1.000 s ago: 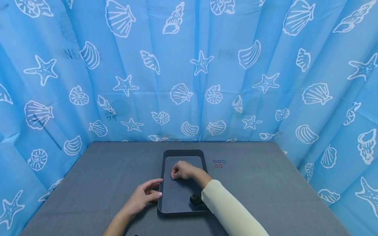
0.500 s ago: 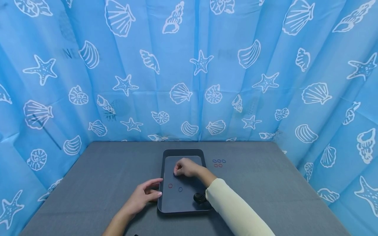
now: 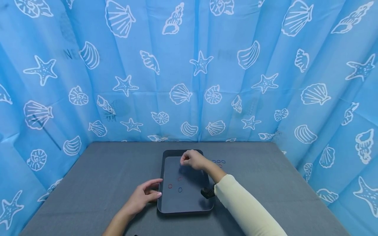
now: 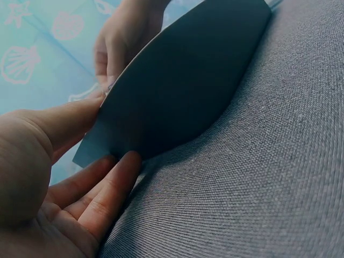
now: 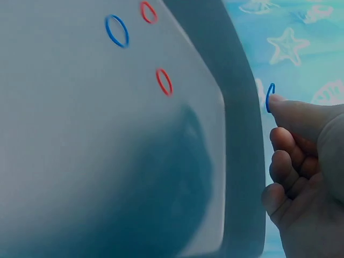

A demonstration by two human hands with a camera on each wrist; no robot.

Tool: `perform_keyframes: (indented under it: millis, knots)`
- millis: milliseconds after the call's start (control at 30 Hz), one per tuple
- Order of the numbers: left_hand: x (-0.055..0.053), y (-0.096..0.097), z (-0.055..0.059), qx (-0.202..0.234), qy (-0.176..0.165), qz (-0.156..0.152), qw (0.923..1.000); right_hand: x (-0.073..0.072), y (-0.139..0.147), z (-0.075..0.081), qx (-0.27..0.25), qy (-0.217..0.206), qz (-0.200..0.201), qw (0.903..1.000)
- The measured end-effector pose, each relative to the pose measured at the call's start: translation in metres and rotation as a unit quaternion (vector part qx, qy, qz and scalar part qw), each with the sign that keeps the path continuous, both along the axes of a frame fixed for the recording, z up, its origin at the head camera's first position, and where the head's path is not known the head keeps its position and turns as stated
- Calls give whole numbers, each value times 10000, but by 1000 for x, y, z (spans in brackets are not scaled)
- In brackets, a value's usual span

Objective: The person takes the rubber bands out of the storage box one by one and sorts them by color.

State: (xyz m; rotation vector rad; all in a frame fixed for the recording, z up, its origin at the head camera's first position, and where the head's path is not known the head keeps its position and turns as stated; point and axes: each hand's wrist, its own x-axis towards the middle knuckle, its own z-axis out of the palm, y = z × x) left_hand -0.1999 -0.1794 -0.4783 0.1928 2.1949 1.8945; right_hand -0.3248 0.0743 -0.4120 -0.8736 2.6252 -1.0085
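Observation:
A dark grey rectangular tray lies on the cloth. At its left side my left hand holds it, one fingertip at the rim and others against the outer wall, as the left wrist view shows. My right hand is over the tray's far part. Between its thumb and finger it pinches a thin blue ring, tilted nearly on edge; the other fingers are curled. On the tray floor lie a red ring, a second red ring and a blue ring, spaced apart.
Right of the tray, blue rings lie in a row with a red ring before them, partly behind my right forearm. A black wrist camera hangs over the tray's right rim. A blue shell-print curtain encloses the grey table.
My right hand has risen and moved away, toward the tray's far right. The red ring near the tray's middle and the whole blue ring now show. My left hand stays at the tray's side.

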Motion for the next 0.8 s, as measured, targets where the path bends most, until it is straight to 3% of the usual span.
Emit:
perform_keyframes:
  millis: [300, 800]
  knots:
    - [1, 0, -1, -26, 6, 7, 10000, -6, 34, 0, -427, 102, -366, 9984]
    - [1, 0, 0, -60, 14, 13, 10000, -11, 89, -14, -693, 272, -1364, 9878]
